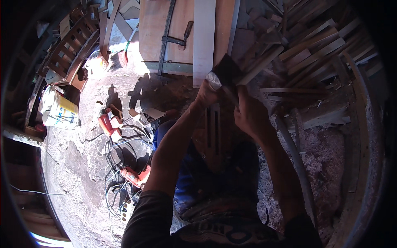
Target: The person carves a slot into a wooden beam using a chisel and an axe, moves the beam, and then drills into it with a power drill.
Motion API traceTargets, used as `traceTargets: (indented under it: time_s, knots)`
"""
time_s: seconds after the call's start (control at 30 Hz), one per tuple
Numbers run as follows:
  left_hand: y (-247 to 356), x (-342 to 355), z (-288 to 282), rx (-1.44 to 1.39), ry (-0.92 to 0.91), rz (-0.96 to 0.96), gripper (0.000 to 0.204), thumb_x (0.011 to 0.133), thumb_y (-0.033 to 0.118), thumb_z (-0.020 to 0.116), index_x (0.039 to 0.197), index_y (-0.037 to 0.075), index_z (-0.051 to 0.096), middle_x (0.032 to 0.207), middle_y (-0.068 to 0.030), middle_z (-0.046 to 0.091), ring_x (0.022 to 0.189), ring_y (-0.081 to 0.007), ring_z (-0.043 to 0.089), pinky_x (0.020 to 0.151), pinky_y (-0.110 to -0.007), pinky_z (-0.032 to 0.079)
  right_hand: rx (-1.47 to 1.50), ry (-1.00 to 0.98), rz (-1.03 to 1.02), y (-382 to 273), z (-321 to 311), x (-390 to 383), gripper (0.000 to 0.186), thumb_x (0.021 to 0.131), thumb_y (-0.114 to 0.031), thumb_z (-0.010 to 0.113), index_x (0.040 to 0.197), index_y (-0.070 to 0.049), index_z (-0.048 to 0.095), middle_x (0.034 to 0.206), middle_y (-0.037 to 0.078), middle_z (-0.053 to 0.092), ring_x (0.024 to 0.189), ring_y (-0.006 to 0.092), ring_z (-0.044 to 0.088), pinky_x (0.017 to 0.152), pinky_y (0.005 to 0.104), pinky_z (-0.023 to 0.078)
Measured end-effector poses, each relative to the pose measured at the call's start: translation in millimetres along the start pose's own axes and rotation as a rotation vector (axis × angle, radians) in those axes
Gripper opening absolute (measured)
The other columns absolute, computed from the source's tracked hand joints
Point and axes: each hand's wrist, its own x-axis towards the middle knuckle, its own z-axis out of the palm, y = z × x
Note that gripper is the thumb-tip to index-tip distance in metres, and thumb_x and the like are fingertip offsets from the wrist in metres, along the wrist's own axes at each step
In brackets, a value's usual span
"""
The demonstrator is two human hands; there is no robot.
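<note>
Currently, my left hand [208,94] was clenched around the top of a dark sheet of sandpaper [226,71], its pale back curling out just above the knuckles, and my right hand [248,112] gripped the same sheet lower down, on its right edge. Below both hands stood a slotted wooden piece [211,136], propped over my lap between my forearms; whether it touched the sheet I could not tell, shadow covering the contact. Judgement on technique: hold the sheet taut between both hands, keep the pressure even, and stroke along the grain rather than across the slots, so the edges of the cut-outs do not round over. Orientation: the wooden piece ran away from me, long axis roughly upright in the head view, its two narrow slots parallel to that axis and its far end pointing toward the plywood worktop [153,29]. The sheet sat tilted, upper corner toward the pile of wood offcuts [314,45]. On the floor to my left lay a red power tool [134,177] among tangled cables [120,153].
</note>
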Motion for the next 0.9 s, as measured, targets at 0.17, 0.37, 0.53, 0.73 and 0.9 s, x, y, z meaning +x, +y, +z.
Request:
traceTargets:
  time_s: [0.17, 0.37, 0.53, 0.73, 0.9]
  knots:
    - [36, -50, 22, 0.144, -0.023, 0.289, 0.032, 0.076, 0.016, 0.080, 0.105, 0.006, 0.070, 0.103, -0.0113, 0.073, 0.097, -0.0253, 0.072, 0.086, -0.036, 0.055, 0.053, 0.081, -0.109, 38, 32, -32, 0.051, 0.087, -0.016, 0.068, 0.133, -0.002, 0.049, 0.103, 0.026, 0.068, 0.095, 0.0446, 0.068, 0.078, 0.0497, 0.054]
    - [90, -31, 0, -0.034, 0.450, -0.149, 0.042, 0.079, 0.013, 0.077, 0.116, 0.003, 0.060, 0.102, -0.0104, 0.070, 0.095, -0.0183, 0.067, 0.081, -0.033, 0.054, 0.620, -0.008, 0.421, 43, 52, -104, 0.054, 0.086, -0.012, 0.071, 0.134, -0.001, 0.047, 0.096, 0.012, 0.064, 0.064, 0.0207, 0.064, 0.054, 0.0348, 0.052]
    - [91, -16, -10, 0.125, 0.414, 0.017, 0.044, 0.083, 0.011, 0.078, 0.119, 0.003, 0.054, 0.104, -0.0065, 0.065, 0.091, -0.0143, 0.063, 0.077, -0.032, 0.054, 0.905, 0.042, 0.559, 56, 59, -126, 0.053, 0.086, -0.005, 0.070, 0.133, 0.000, 0.046, 0.085, 0.005, 0.057, 0.043, 0.0105, 0.049, 0.038, 0.0257, 0.040]
    - [75, -16, 2, -0.111, 0.656, -0.006, 0.048, 0.081, 0.012, 0.081, 0.119, 0.003, 0.054, 0.107, -0.0072, 0.065, 0.091, -0.0155, 0.062, 0.080, -0.033, 0.053, 0.975, -0.010, 0.612, 62, 67, -129, 0.054, 0.085, -0.005, 0.072, 0.133, -0.001, 0.048, 0.076, 0.004, 0.056, 0.045, 0.0115, 0.051, 0.040, 0.0277, 0.043]
    - [68, -16, -4, -0.156, 0.525, -0.208, 0.019, 0.084, 0.011, 0.079, 0.090, 0.002, 0.064, 0.084, 0.0005, 0.065, 0.078, -0.0087, 0.059, 0.073, -0.027, 0.050, 0.996, -0.009, 0.687, 52, 61, -128, 0.057, 0.085, -0.007, 0.073, 0.136, -0.004, 0.048, 0.070, 0.002, 0.055, 0.045, 0.0116, 0.051, 0.041, 0.0300, 0.046]
